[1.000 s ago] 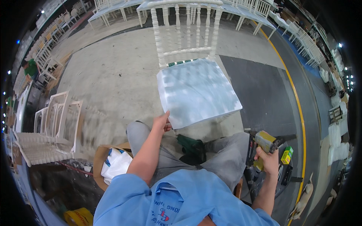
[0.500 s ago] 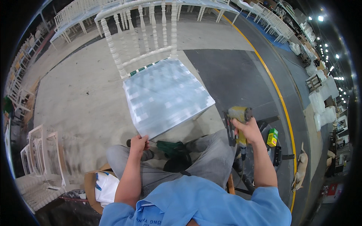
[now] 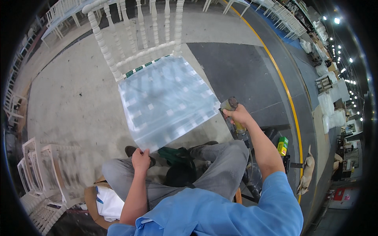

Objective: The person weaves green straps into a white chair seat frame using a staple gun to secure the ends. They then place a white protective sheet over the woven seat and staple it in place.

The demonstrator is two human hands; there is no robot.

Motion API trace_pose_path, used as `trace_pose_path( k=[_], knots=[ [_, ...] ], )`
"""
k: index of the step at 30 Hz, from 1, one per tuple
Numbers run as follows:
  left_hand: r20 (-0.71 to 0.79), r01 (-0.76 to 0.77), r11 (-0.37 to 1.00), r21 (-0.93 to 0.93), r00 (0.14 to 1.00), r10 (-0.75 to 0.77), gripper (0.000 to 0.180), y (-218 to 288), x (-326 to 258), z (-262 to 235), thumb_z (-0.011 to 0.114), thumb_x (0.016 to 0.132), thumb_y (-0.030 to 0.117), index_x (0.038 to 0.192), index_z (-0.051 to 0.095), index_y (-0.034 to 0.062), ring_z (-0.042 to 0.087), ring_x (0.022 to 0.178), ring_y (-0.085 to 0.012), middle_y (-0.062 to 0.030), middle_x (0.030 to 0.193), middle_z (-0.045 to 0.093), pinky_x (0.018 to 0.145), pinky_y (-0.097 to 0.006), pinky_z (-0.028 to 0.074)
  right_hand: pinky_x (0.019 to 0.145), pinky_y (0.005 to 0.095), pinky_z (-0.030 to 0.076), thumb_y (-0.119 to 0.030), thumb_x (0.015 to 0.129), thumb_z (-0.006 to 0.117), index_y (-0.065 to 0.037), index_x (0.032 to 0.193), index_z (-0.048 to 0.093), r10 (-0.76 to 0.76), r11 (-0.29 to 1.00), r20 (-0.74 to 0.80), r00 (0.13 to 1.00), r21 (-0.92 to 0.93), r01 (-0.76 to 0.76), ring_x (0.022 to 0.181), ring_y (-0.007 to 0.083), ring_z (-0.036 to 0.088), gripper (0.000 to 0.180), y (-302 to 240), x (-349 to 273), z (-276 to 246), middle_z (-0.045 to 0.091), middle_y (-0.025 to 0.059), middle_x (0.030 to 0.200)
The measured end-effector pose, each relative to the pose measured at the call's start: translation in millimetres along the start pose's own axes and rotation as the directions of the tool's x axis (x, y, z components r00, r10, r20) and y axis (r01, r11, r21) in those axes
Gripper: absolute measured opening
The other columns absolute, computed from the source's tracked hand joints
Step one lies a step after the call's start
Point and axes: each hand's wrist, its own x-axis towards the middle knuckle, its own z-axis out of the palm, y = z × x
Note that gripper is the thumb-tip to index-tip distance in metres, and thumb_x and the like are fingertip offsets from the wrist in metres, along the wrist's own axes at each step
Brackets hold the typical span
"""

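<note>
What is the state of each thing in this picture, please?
Chair: upright, seat covered by sheet.
Sheet: lying on the seat, near corner pinched.
Left hand: closed on the sheet corner.
Tool: lifted, beside the seat edge.
Right hand: closed on the tool.
Box: upright on the floor.

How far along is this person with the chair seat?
Looks done: a clear plastic sheet already lies over the seat of the white chair. In hand: the left hand pinches the sheet's near corner, and the right hand holds a stapler-like tool at the seat's right edge. Left: I cannot see any fastened edge, so fixing the sheet appears still to do.
</note>
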Motion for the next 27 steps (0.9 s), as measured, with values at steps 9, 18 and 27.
trace_pose_path(
  k=[9, 18, 27],
  knots=[
    [0.041, 0.036, 0.992, -0.124, 0.999, -0.031, 0.021, 10, -5, -2, 0.069, 0.097, 0.016, 0.092, 0.064, -0.0034, 0.064, 0.056, -0.0148, -0.0074, 0.065, 0.065, 0.056, -0.032, 0.050, 0.052, 0.0294, 0.048, -0.022, 0.095, 0.079, -0.004, 0.100, 0.070, 0.025, 1.000, -0.006, 1.000, -0.010, -0.025, 0.064, 0.0133, 0.059, 0.020, 1, -1, 14, 0.069, 0.0043, 0.085],
    [0.026, 0.048, 0.994, -0.101, 0.999, -0.045, 0.025, 12, -5, -5, 0.072, 0.095, 0.017, 0.084, 0.061, -0.0026, 0.067, 0.058, -0.0153, -0.0083, 0.067, 0.066, 0.057, -0.032, 0.051, 0.054, 0.0293, 0.049, -0.020, 0.094, 0.079, -0.004, 0.106, 0.069, 0.015, 0.999, 0.073, 0.997, 0.037, -0.018, 0.079, 0.0145, 0.065, 0.023, -2, -12, 54, 0.071, 0.0048, 0.090],
    [0.023, 0.081, 0.992, -0.097, 0.997, -0.080, 0.028, 0, -2, -5, 0.073, 0.093, 0.021, 0.082, 0.060, -0.0015, 0.070, 0.061, -0.0169, -0.0097, 0.067, 0.069, 0.061, -0.034, 0.054, 0.052, 0.0282, 0.047, -0.019, 0.095, 0.078, -0.003, 0.107, 0.069, 0.047, 0.996, 0.120, 0.992, 0.066, -0.055, 0.073, 0.0134, 0.062, 0.022, -23, -34, 81, 0.070, 0.0048, 0.089]
  ],
)
